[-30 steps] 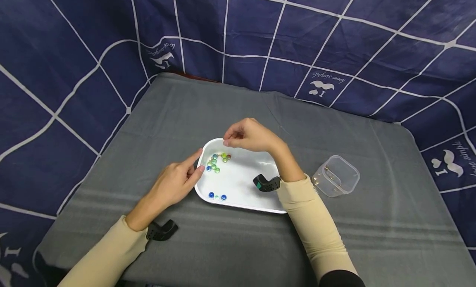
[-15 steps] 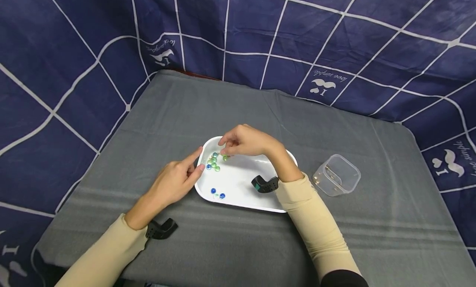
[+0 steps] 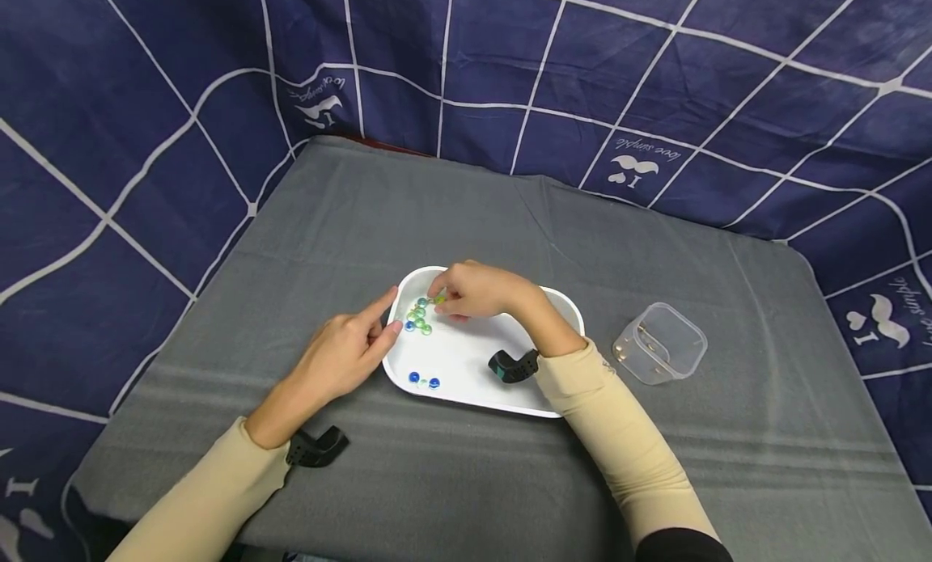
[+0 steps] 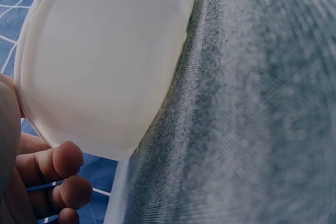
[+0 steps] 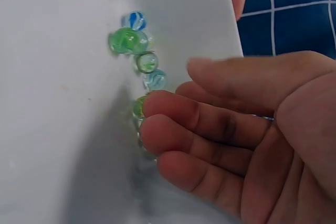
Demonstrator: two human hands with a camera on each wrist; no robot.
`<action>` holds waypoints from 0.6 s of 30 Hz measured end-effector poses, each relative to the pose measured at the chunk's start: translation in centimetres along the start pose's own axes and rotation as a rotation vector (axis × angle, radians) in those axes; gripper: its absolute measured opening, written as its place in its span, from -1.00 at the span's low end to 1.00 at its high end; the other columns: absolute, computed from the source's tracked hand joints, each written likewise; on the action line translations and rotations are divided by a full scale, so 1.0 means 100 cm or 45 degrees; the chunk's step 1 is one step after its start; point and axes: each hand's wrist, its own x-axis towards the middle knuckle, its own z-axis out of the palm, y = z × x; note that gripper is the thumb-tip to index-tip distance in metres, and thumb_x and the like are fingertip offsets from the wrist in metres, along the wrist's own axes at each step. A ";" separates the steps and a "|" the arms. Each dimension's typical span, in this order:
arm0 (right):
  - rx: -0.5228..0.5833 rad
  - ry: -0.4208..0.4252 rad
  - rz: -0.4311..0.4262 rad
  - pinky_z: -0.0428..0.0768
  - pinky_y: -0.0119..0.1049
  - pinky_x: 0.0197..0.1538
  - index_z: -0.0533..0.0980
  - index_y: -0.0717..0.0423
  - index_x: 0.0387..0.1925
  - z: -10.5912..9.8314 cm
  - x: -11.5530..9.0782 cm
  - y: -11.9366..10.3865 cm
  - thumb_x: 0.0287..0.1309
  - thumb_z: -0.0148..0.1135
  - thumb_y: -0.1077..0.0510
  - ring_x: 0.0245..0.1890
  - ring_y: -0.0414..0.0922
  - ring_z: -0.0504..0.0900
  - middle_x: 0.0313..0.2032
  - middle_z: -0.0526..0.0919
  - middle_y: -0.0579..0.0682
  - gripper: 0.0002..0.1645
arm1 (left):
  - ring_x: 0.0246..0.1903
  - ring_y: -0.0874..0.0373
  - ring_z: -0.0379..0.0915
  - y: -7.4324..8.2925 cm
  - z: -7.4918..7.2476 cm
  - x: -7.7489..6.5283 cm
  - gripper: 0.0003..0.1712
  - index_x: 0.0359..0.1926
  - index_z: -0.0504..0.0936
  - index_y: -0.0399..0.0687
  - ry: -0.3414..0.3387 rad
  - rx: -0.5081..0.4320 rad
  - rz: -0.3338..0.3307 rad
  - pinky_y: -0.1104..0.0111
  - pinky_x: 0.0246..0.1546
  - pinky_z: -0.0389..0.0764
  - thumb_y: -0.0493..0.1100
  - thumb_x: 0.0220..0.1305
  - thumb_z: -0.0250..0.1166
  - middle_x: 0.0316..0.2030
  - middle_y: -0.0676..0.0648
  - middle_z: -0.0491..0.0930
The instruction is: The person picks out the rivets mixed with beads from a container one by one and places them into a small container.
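Observation:
A white tray (image 3: pixel 480 368) lies on the grey cloth. Green and bluish glass marbles (image 3: pixel 418 323) cluster near its left end, and two blue marbles (image 3: pixel 434 382) sit with a pale one by the near rim. My left hand (image 3: pixel 342 352) touches the tray's left end with extended index finger and thumb; its other fingers curl loosely beside the wall in the left wrist view. My right hand (image 3: pixel 484 291) reaches down into the tray at the cluster. In the right wrist view its bent fingers (image 5: pixel 170 135) partly cover several marbles. The thumb stands apart, and nothing shows in its grasp.
A clear plastic box (image 3: pixel 658 344) stands right of the tray, with small brownish spots on its left side. Grey cloth (image 3: pixel 437 481) covers the table. A dark blue curtain with white lines (image 3: pixel 480 69) hangs behind and at the sides.
My right hand has come down from above the far rim to the marbles, hiding the reddish one. The two near blue marbles have shifted slightly. My left hand stays at the tray's end.

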 end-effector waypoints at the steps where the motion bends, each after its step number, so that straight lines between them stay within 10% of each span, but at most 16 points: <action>1: -0.001 0.001 0.007 0.42 -0.38 -0.33 0.55 0.25 0.13 0.001 0.001 0.000 0.39 0.15 0.20 -0.59 -0.25 0.49 -0.58 0.63 -0.07 -0.65 | -0.72 0.35 0.15 0.000 0.000 0.000 -0.47 0.29 0.46 -0.37 -0.003 0.000 -0.002 0.37 -0.66 0.25 -0.16 0.40 0.20 -0.67 0.15 0.35; 18: -0.034 -0.008 0.023 0.45 -0.39 -0.35 0.57 0.15 0.02 0.010 0.006 -0.001 0.45 0.01 0.24 -0.53 -0.23 0.54 -0.50 0.62 -0.06 -0.74 | -0.72 0.33 0.16 0.001 -0.001 0.001 -0.44 0.31 0.44 -0.37 -0.020 0.004 -0.021 0.36 -0.66 0.25 -0.13 0.41 0.20 -0.67 0.15 0.35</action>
